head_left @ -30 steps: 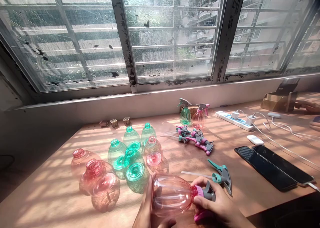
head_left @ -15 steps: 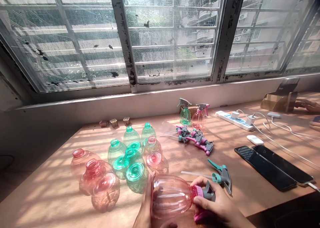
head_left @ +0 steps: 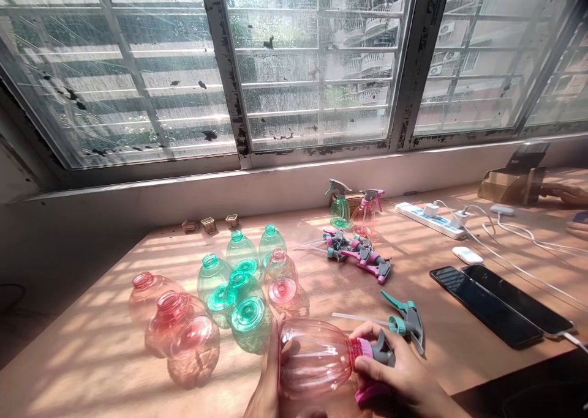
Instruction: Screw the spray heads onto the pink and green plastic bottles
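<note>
A clear pink bottle (head_left: 315, 360) lies on its side at the near edge of the wooden table (head_left: 413, 295). My left hand (head_left: 269, 378) cups the bottle's base, fingers wrapped round it. My right hand (head_left: 399, 372) is closed on the pink and grey spray head (head_left: 374, 360) at the bottle's neck. A loose teal spray head (head_left: 407, 321) with its tube lies just beyond my right hand.
Several empty teal bottles (head_left: 241, 271) and pink bottles (head_left: 181, 332) lie at the left. A pile of spray heads (head_left: 361, 256) and two finished sprayers (head_left: 353, 210) stand further back. Two phones (head_left: 500, 308), a power strip (head_left: 432, 219) and cables lie right. Another person's hand (head_left: 565, 193) shows at far right.
My right hand has shifted slightly round the spray head, and the bottle has turned a little in my left hand. Everything else stays where it was.
</note>
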Action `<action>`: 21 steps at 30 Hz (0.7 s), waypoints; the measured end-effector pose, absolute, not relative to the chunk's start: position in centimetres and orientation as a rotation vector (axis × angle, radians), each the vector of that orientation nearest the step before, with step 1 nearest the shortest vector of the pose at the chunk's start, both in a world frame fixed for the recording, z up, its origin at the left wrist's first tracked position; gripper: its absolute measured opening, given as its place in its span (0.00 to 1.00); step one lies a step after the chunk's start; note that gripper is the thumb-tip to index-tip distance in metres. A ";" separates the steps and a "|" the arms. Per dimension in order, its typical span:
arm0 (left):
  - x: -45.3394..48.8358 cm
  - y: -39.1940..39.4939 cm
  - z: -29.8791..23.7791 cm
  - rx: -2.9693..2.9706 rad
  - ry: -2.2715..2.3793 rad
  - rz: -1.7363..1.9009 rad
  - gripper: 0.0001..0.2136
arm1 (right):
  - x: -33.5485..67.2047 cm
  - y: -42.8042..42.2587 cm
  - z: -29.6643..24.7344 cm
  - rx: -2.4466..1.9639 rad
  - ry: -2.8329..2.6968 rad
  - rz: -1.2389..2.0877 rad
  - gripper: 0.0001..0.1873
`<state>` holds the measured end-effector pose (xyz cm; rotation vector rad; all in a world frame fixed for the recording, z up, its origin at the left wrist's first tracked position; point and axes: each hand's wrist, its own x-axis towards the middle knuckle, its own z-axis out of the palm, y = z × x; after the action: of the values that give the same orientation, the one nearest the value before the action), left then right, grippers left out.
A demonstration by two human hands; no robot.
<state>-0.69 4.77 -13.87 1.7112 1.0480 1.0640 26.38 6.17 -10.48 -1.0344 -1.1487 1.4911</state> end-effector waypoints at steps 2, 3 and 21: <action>-0.8 4.8 -13.9 1.699 1.031 1.058 0.51 | 26.4 6.1 -10.5 -1.041 -1.148 1.494 0.26; -0.8 4.9 -13.9 1.684 1.030 1.061 0.50 | 26.4 6.1 -10.5 -1.045 -1.147 1.494 0.26; -0.3 5.8 -14.5 1.618 1.046 1.148 0.39 | 26.3 6.2 -10.3 -1.051 -1.176 1.530 0.28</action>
<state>-0.30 5.81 -14.53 1.6184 1.0463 1.1478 26.34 6.20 -10.34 -1.0511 -1.1760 1.5301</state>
